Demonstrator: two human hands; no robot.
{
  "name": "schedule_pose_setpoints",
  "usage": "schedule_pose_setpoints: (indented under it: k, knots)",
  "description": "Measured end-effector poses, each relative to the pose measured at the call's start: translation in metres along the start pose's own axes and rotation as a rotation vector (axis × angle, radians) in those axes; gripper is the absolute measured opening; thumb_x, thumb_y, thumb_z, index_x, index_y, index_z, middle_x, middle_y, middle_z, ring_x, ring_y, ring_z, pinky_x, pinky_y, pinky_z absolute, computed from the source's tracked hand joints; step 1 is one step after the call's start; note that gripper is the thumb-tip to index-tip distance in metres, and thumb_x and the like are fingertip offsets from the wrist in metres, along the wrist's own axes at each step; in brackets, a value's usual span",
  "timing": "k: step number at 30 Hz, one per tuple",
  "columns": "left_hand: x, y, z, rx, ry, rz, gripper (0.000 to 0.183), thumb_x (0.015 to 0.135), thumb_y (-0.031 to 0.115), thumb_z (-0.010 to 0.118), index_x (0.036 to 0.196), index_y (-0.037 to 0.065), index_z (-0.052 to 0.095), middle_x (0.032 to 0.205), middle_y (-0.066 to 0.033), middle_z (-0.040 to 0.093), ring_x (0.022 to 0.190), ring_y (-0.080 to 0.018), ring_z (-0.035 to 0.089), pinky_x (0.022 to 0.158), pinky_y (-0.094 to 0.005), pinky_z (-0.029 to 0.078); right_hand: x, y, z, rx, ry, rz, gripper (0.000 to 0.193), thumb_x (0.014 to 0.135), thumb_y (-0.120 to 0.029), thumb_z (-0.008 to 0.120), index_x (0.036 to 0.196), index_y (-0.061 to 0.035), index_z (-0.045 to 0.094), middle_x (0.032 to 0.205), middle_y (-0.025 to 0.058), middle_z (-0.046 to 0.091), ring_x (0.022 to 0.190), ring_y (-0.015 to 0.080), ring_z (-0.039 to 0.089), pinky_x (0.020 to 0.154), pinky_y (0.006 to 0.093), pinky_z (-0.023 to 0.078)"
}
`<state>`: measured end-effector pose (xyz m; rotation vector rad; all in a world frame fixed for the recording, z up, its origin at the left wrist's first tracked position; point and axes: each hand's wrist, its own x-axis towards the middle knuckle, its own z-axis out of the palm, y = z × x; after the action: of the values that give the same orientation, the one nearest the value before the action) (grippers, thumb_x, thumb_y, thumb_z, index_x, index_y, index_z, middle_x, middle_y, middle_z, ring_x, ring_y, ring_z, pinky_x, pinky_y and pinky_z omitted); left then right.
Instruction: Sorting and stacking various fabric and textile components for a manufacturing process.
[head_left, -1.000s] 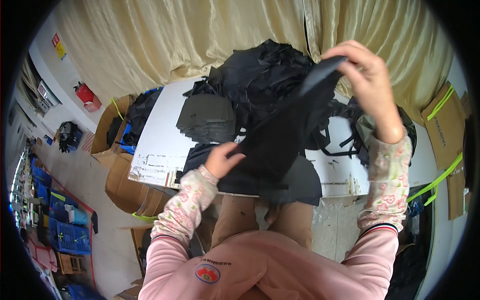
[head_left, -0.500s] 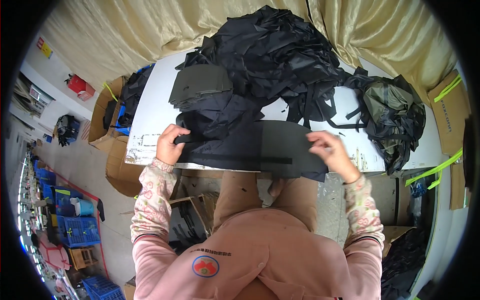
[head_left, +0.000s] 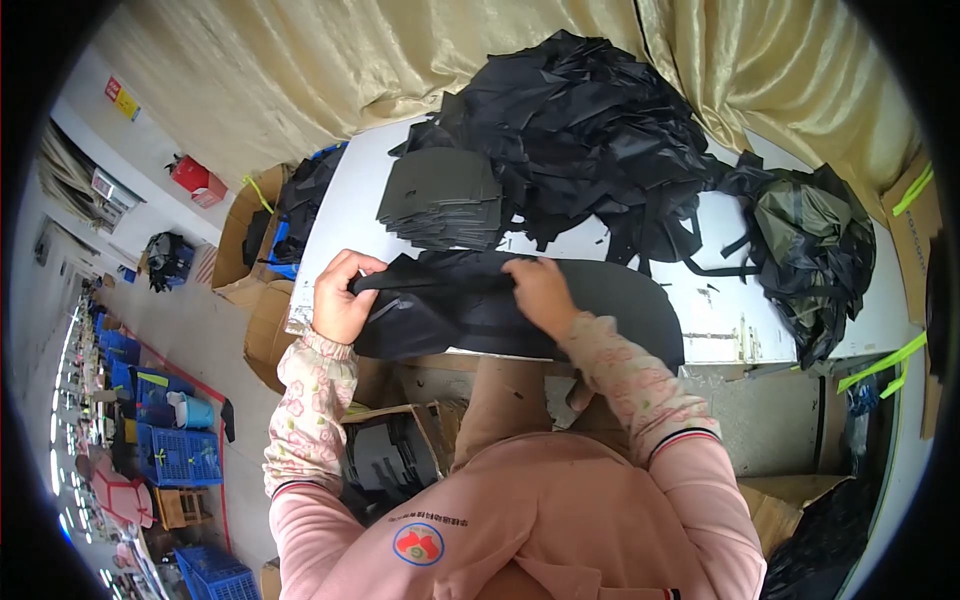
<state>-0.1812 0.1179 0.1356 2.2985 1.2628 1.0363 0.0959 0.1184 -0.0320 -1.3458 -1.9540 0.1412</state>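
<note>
A dark grey rounded panel (head_left: pixel 635 308) lies along the front edge of the table, with black fabric (head_left: pixel 425 318) bunched over its left part. At the left end, my left hand (head_left: pixel 343 300) is closed, thumb and fingers pinching the fabric's edge. My right hand (head_left: pixel 543 295) is at the middle of the piece, its fingers bent and closed on the fabric's far edge; the fingertips are partly hidden. Just beyond the fabric stands a stack of dark grey panels (head_left: pixel 440 195) with rounded tops.
A large heap of black fabric (head_left: pixel 590 130) covers the back of the white table (head_left: pixel 735 345). At the right sits a bundle of black and olive fabric (head_left: pixel 810 245). Cardboard boxes (head_left: pixel 270 325) flank the table's left side. Below it, an open box (head_left: pixel 395 455) holds dark pieces.
My right hand has moved left from the panel's right end to its middle and closed on the fabric. Black fabric has come down off the stack's front. The view has shifted slightly.
</note>
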Motion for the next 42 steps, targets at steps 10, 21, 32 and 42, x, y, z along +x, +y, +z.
schedule_pose_setpoints:
  k: [10, 21, 32, 42]
  knots:
    - [-0.011, -0.097, -0.015, 0.359, -0.061, -0.023, 0.017, 0.072, -0.001, 0.068, 0.086, 0.005, 0.062, 0.082, -0.0121, 0.059, 0.078, -0.0331, 0.06, 0.068, -0.037, 0.049, 0.029, 0.026, -0.175, -0.329, 0.23, -0.283, 0.021, 0.071, 0.003, 0.056, 0.089, -0.0059, 0.065, 0.083, 0.0079, 0.068, 0.078, 0.0265, 0.066, 0.087, 0.0427, 0.051]
    - [-0.042, -0.113, 0.075, 0.413, -0.261, 0.1, 0.026, 0.067, -0.004, 0.062, 0.089, 0.01, 0.062, 0.087, -0.0101, 0.057, 0.081, -0.0336, 0.061, 0.071, -0.042, 0.051, -0.128, 0.039, -0.183, -0.444, -0.094, -0.1, 0.019, 0.072, -0.006, 0.059, 0.088, -0.0065, 0.069, 0.08, 0.0051, 0.052, 0.081, 0.0227, 0.052, 0.074, 0.0349, 0.041]
    - [-0.06, -0.132, 0.1, 0.473, -0.48, -0.07, 0.023, 0.075, 0.004, 0.067, 0.096, 0.011, 0.063, 0.092, -0.0107, 0.057, 0.08, -0.0361, 0.062, 0.072, -0.0456, 0.051, -0.147, 0.009, -0.15, -0.255, -0.505, 0.03, 0.07, 0.078, -0.033, 0.068, 0.137, -0.0068, 0.042, 0.142, 0.0131, 0.038, 0.135, 0.03, 0.032, 0.112, 0.0455, 0.023]
    - [-0.039, -0.199, 0.029, -0.296, -0.766, -0.749, 0.018, 0.074, -0.003, 0.074, 0.089, 0.002, 0.067, 0.079, -0.0013, 0.066, 0.073, -0.0086, 0.058, 0.069, -0.0245, 0.048, -0.148, 0.024, -0.13, -0.284, -0.744, -0.018, 0.086, 0.077, -0.042, 0.067, 0.146, -0.0097, 0.026, 0.152, 0.0086, 0.025, 0.141, 0.0278, 0.022, 0.115, 0.0481, 0.016]
